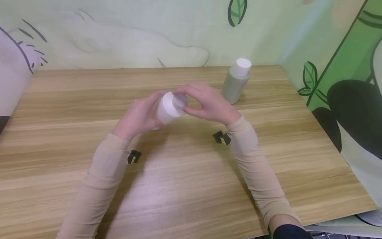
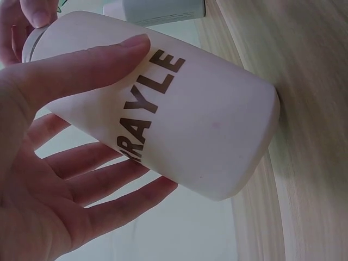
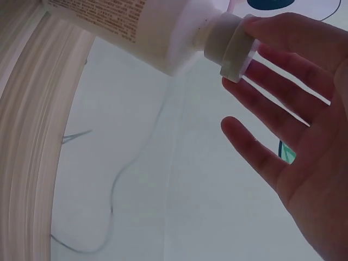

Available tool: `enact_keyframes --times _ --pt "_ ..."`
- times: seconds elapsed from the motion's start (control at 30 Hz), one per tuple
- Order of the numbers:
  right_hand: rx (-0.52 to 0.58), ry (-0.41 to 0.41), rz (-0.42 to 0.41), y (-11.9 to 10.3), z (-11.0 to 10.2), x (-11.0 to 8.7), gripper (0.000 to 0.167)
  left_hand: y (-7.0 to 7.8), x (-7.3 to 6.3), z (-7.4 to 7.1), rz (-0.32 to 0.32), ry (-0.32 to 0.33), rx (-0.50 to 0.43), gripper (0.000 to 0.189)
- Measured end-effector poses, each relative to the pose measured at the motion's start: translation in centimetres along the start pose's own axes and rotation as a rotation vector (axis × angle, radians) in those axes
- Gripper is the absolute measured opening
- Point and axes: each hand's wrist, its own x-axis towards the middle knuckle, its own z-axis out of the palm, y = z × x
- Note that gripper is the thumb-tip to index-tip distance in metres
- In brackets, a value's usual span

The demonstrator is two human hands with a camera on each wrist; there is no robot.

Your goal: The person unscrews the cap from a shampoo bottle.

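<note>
Table (image 1: 185, 186), left hand (image 1: 139, 115) around bottle (image 1: 164, 110)

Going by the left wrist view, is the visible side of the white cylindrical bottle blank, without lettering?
No, large dark brown capital letters run across the white bottle, with "AYLE" clearly readable.
</note>
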Motion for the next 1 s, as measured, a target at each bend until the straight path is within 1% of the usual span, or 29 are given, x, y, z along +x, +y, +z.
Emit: enact_keyframes --times 0.1,0.17,0.27,0.37,0.53,0.67,0.83,1.0 --pt "0.027 -0.002 -0.04 0.09 0.03 0.03 0.041 -0.08 -0.03 0.03 -0.001 0.001 -0.002 0.089" --pt "0.042 -0.004 -0.05 0.12 0.02 0.04 0.043 -0.09 0.0 0.04 -0.005 0.001 -0.004 0.089" --pt "0.049 0.001 -0.033 0.1 0.02 0.1 0.045 -0.03 0.03 0.04 -0.014 -0.003 -0.003 0.09" --pt "0.028 0.01 0.003 0.12 0.08 0.11 0.047 -0.02 0.03 0.07 -0.015 -0.007 -0.004 0.09" --pt "0.026 0.014 0.038 0.18 0.21 0.17 0.045 -0.12 0.05 0.02 0.001 -0.002 -0.011 0.089" --pt "0.052 0.015 0.04 0.21 0.32 0.13 0.041 -0.21 0.1 -0.01 -0.002 -0.008 -0.017 0.089" --pt "0.042 0.011 0.003 0.31 0.31 -0.01 0.039 -0.19 0.05 -0.01 -0.018 -0.02 -0.022 0.088" --pt "0.035 0.01 -0.074 0.38 0.14 0.1 0.037 -0.2 0.09 -0.12 -0.005 -0.013 -0.023 0.089"
